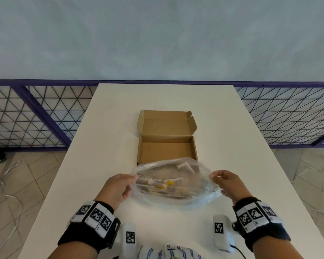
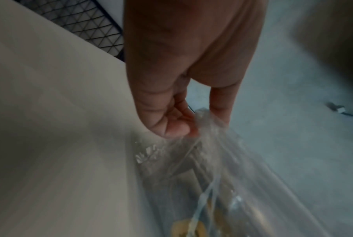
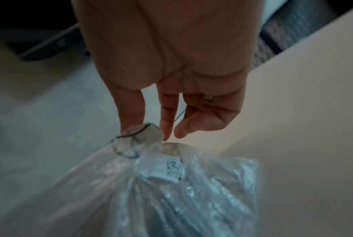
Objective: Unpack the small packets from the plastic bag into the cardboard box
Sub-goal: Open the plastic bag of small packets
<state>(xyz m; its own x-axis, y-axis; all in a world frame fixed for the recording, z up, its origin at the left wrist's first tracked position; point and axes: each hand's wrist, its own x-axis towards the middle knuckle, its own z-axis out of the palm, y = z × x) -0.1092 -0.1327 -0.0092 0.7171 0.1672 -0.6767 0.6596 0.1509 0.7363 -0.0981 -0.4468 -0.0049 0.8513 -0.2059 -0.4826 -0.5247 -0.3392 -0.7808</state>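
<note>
The person is wearing a black fabric band [image 1: 94,230] on the left wrist and a matching black band [image 1: 258,219] on the right. Each band is carrying a row of white blocks printed with black square code patterns. A white camera pod [image 1: 128,238] bearing one such code is sitting beside the left band, another pod [image 1: 221,230] beside the right, trailing a black cable [image 1: 238,251]. A blue-and-white striped shirt [image 1: 168,252] is showing below.

White table [image 1: 232,146]; purple mesh fence [image 1: 36,116]; floor cables [image 1: 6,176].
</note>
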